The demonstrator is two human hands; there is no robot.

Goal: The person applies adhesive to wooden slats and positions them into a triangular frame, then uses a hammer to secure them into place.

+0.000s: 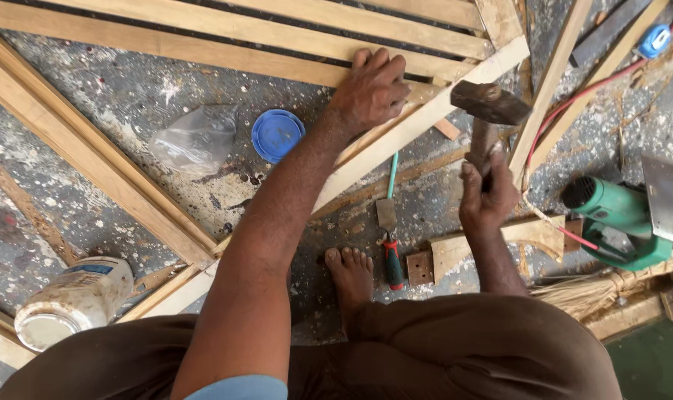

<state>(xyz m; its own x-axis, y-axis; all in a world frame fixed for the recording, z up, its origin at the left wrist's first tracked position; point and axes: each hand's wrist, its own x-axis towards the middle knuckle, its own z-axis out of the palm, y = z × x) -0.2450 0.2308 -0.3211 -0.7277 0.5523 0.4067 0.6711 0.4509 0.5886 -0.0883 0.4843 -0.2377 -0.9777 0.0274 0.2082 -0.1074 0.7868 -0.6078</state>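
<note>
Head view, left hand: my left hand (368, 90) is pressing flat on the light wooden strip (418, 122) where it crosses the slatted frame (277, 33); fingers together and spread over the wood, pinning it, not wrapped round anything.
Head view, right hand: my right hand (486, 194) is gripping the handle of the hammer (489, 104); fingers clamped tight on the shaft, head raised and tilted above the strip.
Position of strip: it is running diagonally from upper right down toward my left knee, lying across the frame members; the hammer head is hovering just beside its upper end, near my left fingertips but apart from them.
Progress (judgement): the frame slats are already lying in parallel and the strip is sitting in place across them, so fixing appears to be under way. I cannot tell whether a nail is standing in the wood. The lower run of the strip is looking unfastened.
Surroundings: a chisel with a red handle (390, 252) is lying beside my bare foot (349, 270); a blue lid (277, 135), a clear plastic bag (196, 139), a white jar (73, 300) and a green power tool (618, 218) are resting on the spattered floor (129, 96).
</note>
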